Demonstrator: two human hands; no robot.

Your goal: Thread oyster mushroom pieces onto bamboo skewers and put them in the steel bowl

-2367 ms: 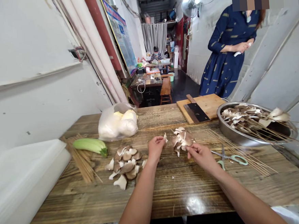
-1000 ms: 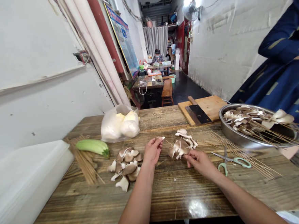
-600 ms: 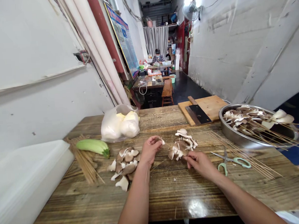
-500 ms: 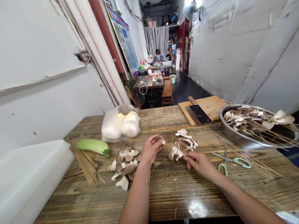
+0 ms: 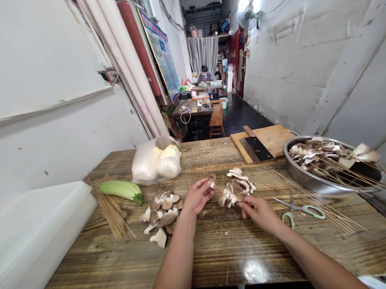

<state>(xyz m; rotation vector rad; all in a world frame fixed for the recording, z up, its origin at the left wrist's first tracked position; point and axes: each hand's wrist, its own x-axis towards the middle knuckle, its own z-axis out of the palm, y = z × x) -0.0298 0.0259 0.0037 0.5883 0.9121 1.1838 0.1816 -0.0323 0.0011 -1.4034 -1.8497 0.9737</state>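
Observation:
My left hand (image 5: 199, 195) pinches a small oyster mushroom piece (image 5: 212, 181) between thumb and fingers, beside a thin skewer tip. In my right hand (image 5: 256, 210), the fingers are closed on a bamboo skewer; its grip end is hidden by them. Brown-and-white oyster mushrooms (image 5: 231, 193) are threaded along that skewer, just left of my right fingers. Behind them lie more mushrooms (image 5: 236, 172) on the wooden table (image 5: 220, 257). Left of my left forearm is a pile of loose oyster mushrooms (image 5: 163, 215).
Green-handled scissors (image 5: 293, 210) and loose skewers (image 5: 330, 214) lie right. A steel bowl (image 5: 301, 176) holds skewered mushrooms. A cleaver (image 5: 256, 148) rests on a cutting board (image 5: 275, 138). Leftward are a green gourd (image 5: 121, 190), skewer bundle (image 5: 112, 212), plastic bag (image 5: 144, 163) and white containers (image 5: 62, 215).
My left hand has shifted slightly right with the mushroom piece, its lower fingers now opened out more. My right hand and the threaded mushrooms stay nearly in place.

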